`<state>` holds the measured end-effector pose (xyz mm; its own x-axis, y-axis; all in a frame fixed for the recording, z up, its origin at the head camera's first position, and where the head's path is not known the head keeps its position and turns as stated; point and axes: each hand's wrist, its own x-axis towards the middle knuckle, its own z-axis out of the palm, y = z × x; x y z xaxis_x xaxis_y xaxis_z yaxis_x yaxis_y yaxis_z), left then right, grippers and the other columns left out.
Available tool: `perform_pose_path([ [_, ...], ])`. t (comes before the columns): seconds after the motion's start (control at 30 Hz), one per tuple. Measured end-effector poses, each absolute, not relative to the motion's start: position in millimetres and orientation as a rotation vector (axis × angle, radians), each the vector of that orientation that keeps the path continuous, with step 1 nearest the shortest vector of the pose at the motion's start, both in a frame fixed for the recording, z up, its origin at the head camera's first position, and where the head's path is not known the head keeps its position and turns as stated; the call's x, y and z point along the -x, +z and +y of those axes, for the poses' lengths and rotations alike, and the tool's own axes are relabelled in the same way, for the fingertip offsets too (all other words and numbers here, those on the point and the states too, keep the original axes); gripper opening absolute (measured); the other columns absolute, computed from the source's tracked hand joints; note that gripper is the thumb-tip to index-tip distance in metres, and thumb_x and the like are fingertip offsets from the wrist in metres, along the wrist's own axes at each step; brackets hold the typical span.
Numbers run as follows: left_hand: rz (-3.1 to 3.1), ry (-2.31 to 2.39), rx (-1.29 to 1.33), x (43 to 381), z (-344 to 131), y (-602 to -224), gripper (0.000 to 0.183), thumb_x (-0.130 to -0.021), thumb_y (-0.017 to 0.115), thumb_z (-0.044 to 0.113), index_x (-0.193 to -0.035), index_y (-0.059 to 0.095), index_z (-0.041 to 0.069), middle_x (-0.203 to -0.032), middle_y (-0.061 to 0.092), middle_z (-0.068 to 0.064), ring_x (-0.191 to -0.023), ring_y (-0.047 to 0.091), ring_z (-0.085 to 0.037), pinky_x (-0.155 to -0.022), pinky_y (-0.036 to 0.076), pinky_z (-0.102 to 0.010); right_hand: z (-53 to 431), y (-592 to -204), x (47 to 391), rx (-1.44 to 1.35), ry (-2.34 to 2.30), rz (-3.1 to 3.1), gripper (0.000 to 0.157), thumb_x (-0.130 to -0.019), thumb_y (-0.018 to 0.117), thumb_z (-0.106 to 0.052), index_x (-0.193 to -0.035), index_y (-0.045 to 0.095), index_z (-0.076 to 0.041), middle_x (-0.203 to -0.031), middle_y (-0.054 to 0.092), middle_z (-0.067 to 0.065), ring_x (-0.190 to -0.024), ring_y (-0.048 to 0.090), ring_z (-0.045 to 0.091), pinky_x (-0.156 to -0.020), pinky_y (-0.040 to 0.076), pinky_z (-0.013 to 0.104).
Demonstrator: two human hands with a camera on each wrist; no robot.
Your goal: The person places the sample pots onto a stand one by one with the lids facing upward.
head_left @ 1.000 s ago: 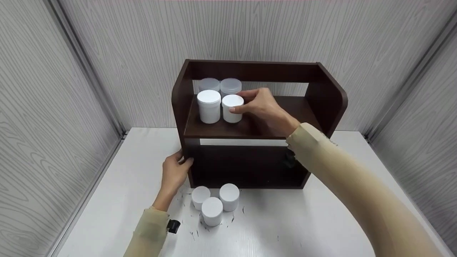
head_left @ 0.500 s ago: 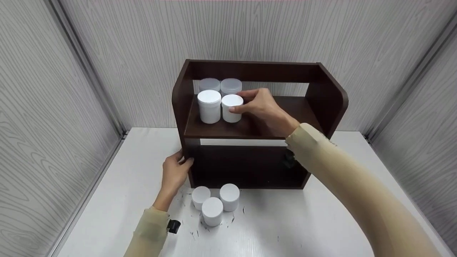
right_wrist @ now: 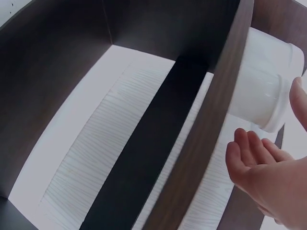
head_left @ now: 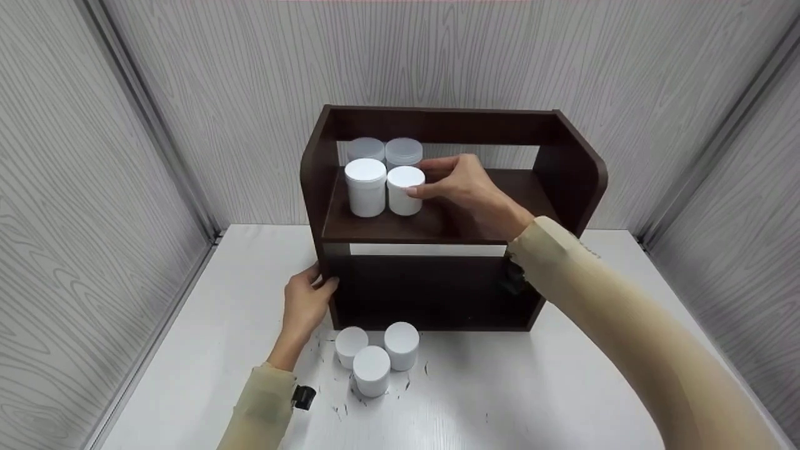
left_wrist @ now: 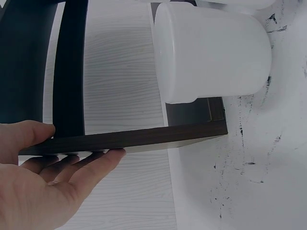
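Observation:
A small dark brown two-tier shelf (head_left: 437,127) stands on the white table. My left hand (head_left: 306,300) grips its left side panel (left_wrist: 144,137), thumb on the inner face and fingers outside. On the upper tier, my right hand (head_left: 465,183) is at the short white jar (head_left: 405,195), thumb at its right edge. The right wrist view shows its loosely bent fingers (right_wrist: 244,148) apart from that jar. A taller white jar (head_left: 366,194) stands to the left. Behind them are two jars with translucent lids, one at left (head_left: 366,149) and one at right (head_left: 404,150).
Before the shelf's left front corner, three white lidded jars stand close together: a small one (head_left: 351,345), one at right (head_left: 401,345) and one in front (head_left: 372,370). Dark scuffs mark the table (head_left: 475,387) around them. Grey wood-grain walls (head_left: 437,56) enclose the table.
My right hand has drawn slightly to the right, its thumb sliding off toward the short jar's edge. The left hand stays on the side panel, and the jars stand as before.

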<state>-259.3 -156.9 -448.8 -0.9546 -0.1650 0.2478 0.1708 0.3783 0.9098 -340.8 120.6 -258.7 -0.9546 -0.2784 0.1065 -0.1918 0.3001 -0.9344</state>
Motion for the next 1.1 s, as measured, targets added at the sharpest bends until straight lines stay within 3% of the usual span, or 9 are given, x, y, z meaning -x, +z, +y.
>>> perform_pose_path([
  [0.2,-2.339,-1.598,-0.001,259.9,-156.8,-448.1,0.051,-0.099,0.066,0.006,-0.144,0.053,-0.014,-0.143,0.059,-0.031,-0.125,0.063,-0.045,-0.101,0.057,-0.046,130.4,-255.9,328.3,0.443,-1.781,2.49,0.072,-0.079,0.095,-0.012,-0.141,0.063,0.005,-0.138,0.068,0.014,-0.127,0.064,0.022,-0.103,0.055,0.03],
  [0.43,-2.338,-1.606,-0.012,260.9,-157.4,-448.9,0.051,-0.099,0.066,0.007,-0.144,0.053,-0.015,-0.141,0.059,-0.031,-0.125,0.063,-0.044,-0.1,0.057,-0.046,141.2,-260.6,305.9,0.509,-1.803,2.558,0.072,-0.079,0.095,-0.013,-0.14,0.063,0.006,-0.131,0.07,0.02,-0.123,0.068,0.029,-0.101,0.057,0.031],
  [0.77,-2.331,-1.617,-0.018,260.5,-157.3,-449.6,0.051,-0.1,0.066,0.007,-0.143,0.053,-0.015,-0.141,0.059,-0.032,-0.125,0.063,-0.045,-0.099,0.058,-0.045,150.7,-282.8,259.0,0.622,-1.806,2.67,0.064,-0.077,0.096,-0.013,-0.134,0.07,0.001,-0.128,0.073,0.015,-0.118,0.071,0.031,-0.098,0.059,0.035],
  [0.9,-2.341,-1.611,-0.012,259.6,-157.7,-449.4,0.052,-0.101,0.065,0.008,-0.145,0.05,-0.017,-0.143,0.057,-0.033,-0.127,0.062,-0.047,-0.1,0.057,-0.047,155.9,-301.0,239.8,0.671,-1.765,2.728,0.063,-0.077,0.097,-0.018,-0.133,0.072,-0.001,-0.127,0.074,0.009,-0.118,0.07,0.025,-0.102,0.057,0.04],
  [1.1,-2.343,-1.603,-0.002,259.6,-156.7,-448.6,0.052,-0.101,0.065,0.008,-0.144,0.051,-0.017,-0.143,0.057,-0.033,-0.127,0.061,-0.047,-0.1,0.057,-0.047,167.1,-333.5,217.7,0.662,-1.717,2.796,0.058,-0.077,0.097,-0.021,-0.13,0.076,-0.009,-0.121,0.076,0.003,-0.114,0.071,0.02,-0.102,0.057,0.039],
])
